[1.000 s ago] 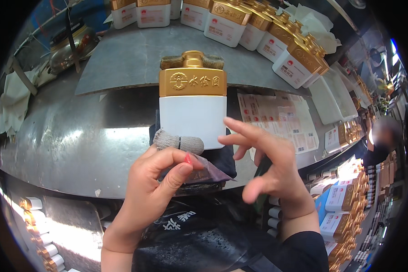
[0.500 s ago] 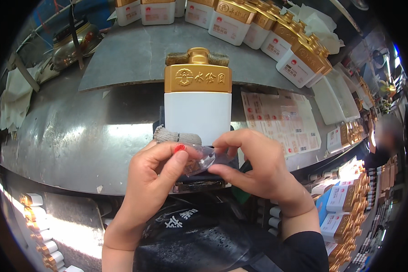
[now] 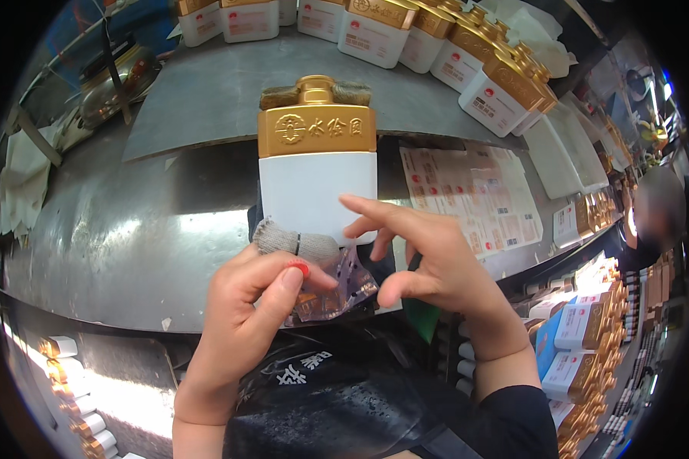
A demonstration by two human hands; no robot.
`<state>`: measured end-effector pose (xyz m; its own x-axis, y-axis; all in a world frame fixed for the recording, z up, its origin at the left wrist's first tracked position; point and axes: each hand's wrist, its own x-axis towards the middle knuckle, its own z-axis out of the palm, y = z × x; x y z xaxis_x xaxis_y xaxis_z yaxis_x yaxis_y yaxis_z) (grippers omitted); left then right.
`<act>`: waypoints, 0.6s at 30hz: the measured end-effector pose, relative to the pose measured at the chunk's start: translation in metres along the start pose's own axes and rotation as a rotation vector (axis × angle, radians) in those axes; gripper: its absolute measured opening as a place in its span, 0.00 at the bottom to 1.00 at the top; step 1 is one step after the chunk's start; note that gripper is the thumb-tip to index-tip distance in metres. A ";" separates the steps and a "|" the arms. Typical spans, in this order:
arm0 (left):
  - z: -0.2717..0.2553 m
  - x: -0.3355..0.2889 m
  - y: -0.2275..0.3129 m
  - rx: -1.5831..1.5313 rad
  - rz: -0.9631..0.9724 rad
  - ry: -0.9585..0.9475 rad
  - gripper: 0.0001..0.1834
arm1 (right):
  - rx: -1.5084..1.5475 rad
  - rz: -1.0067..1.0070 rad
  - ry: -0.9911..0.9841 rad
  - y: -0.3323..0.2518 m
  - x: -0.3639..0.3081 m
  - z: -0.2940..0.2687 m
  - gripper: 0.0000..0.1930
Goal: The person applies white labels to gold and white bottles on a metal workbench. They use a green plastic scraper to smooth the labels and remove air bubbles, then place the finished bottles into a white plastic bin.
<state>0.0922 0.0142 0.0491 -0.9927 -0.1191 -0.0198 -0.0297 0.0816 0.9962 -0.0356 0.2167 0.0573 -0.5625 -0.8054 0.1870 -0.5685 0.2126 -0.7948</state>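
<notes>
Gold over white, a flat-sided bottle [image 3: 318, 180] lies just beyond both hands, its neck pointing away from them, with brown fuzzy pads [image 3: 279, 96] on either side of that neck. Thumb and forefinger of the left hand [image 3: 245, 298] are pinched together on a clear film [image 3: 333, 300], and a red spot [image 3: 298, 267] shows at the forefinger's tip. The film hangs between the hands, below the bottle's base. Right hand [image 3: 436, 260] bare and parted — thumb well away from the spread fingers, nothing between them. Just past the left fingers, a grey cloth roll [image 3: 295, 243] overlaps the bottle's lower corner; whether hidden fingers grip it cannot be told. Beyond the right hand lies a printed label sheet [image 3: 475, 195] — and farther off, more gold-and-white bottles [image 3: 375, 38].
</notes>
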 end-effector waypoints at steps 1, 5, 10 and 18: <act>-0.001 0.000 0.000 0.030 0.009 -0.027 0.15 | 0.075 0.035 -0.046 0.000 0.002 -0.001 0.36; -0.003 0.002 0.007 0.118 0.108 0.025 0.14 | 0.493 0.261 -0.076 -0.004 0.005 0.005 0.15; -0.017 0.023 0.002 0.537 0.155 0.316 0.12 | 0.226 0.287 0.227 0.001 0.032 0.009 0.08; 0.000 0.055 -0.047 0.332 0.271 0.298 0.44 | -0.098 0.281 0.262 0.009 0.039 0.010 0.07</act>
<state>0.0395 0.0040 0.0009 -0.8950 -0.3228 0.3079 0.1400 0.4520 0.8810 -0.0568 0.1813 0.0516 -0.8313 -0.5424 0.1212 -0.4182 0.4667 -0.7793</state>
